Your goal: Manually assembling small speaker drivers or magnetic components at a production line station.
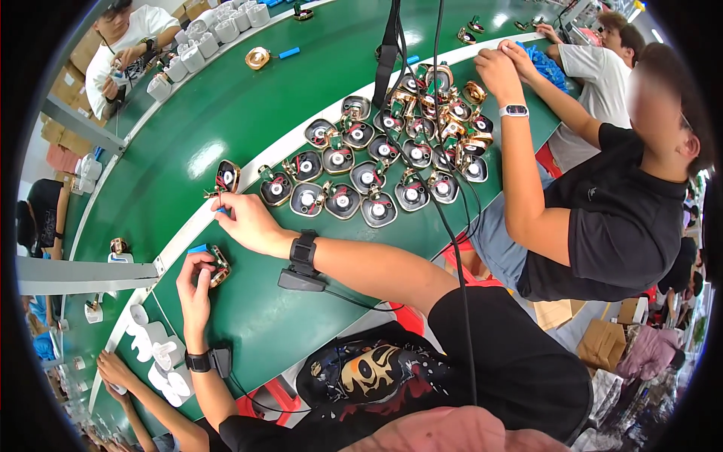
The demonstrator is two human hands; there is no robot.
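Note:
My left hand (pixel 197 290) is closed round a small gold-rimmed speaker unit (pixel 219 267), with a blue cylinder (pixel 198 249) at its top; the palm hides part of it. Farther along the white rail, my right hand (pixel 252 224) pinches at the lower edge of a tilted black speaker unit (pixel 227 175). A bit of blue shows under its fingertips, and a copper-coloured piece sticks out beside them. To the right, several speaker units (pixel 367 177) with black square cups, white centres, red wires and gold rings lie grouped, some stacked at the back.
A white rail (pixel 290 147) divides the green table from the green belt (pixel 181 143). White shells (pixel 162 354) lie left of my left hand. Black cables (pixel 433 200) hang over the units. A co-worker's hands (pixel 503 71) are at the far right; another co-worker's hand (pixel 113 369) is lower left.

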